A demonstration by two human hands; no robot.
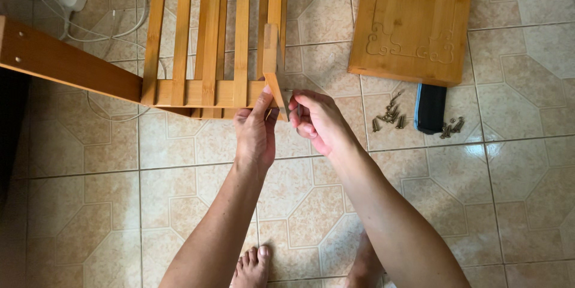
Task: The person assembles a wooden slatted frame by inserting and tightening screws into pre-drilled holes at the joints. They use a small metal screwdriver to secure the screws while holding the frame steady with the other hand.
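We pinch the corner of the slatted bamboo rack (206,42) between thumb and fingers of our left hand (254,135), while our right hand (317,121), just beside, curls closed around a small metal tool (289,108).

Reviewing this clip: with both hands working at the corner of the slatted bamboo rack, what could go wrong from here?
1. The left hand alone steadies the slatted bamboo rack at its corner; it might shift if that hold slackens.
2. The right hand pinches a small metal piece beside the left thumb, so a slip could jab it.
3. Loose metal screws lie on the tiled floor, not far from the bare feet.
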